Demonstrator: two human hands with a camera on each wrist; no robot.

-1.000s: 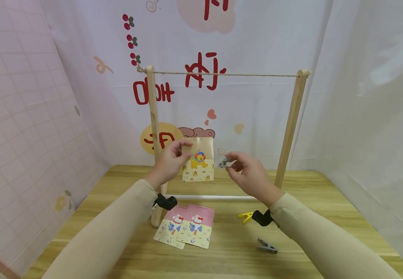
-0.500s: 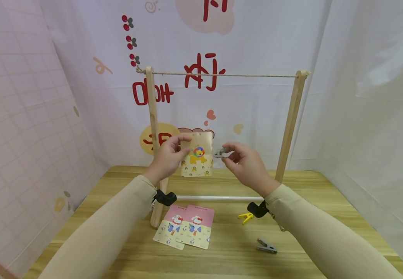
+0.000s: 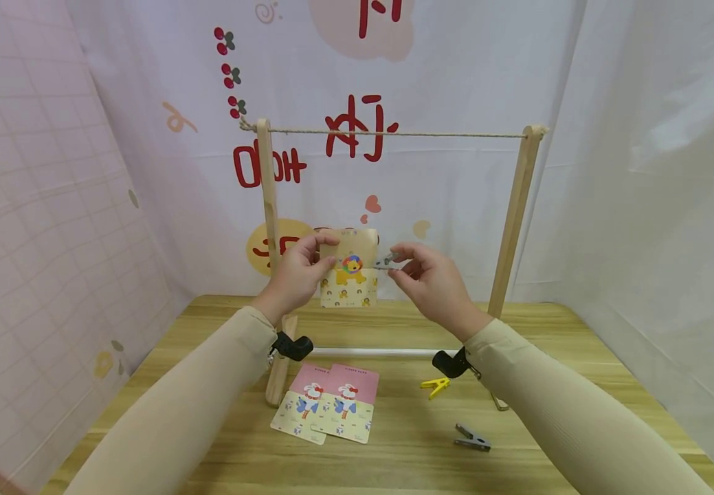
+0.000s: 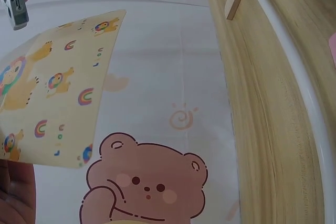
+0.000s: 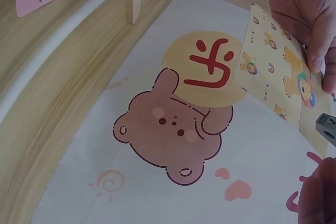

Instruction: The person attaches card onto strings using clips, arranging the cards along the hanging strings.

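My left hand (image 3: pixel 297 275) pinches a yellow card (image 3: pixel 349 292) with a lion print by its left edge, thumb in front. The card hangs upright in the air below the string. On its right, my right hand (image 3: pixel 433 285) holds a grey clothespin (image 3: pixel 386 262) between thumb and fingers, its tip pointing at the card's right edge. In the left wrist view the clothespin (image 4: pixel 17 11) appears close to the card (image 4: pixel 63 87); whether they touch I cannot tell. The right wrist view shows the lion card (image 5: pixel 283 69) with the clothespin (image 5: pixel 327 125) at its border.
A string (image 3: pixel 443 134) spans two wooden posts (image 3: pixel 514 220), joined low down by a white rod (image 3: pixel 387 352). Two overlapping pink rabbit cards (image 3: pixel 344 405) lie on the wooden table (image 3: pixel 239 460). A yellow clothespin (image 3: pixel 436 386) and another grey one (image 3: pixel 473 438) lie to the right.
Both hands have risen a little, lifting the lion card and the clothespin. My right hand has also moved left, bringing the clothespin up to the card's right edge.
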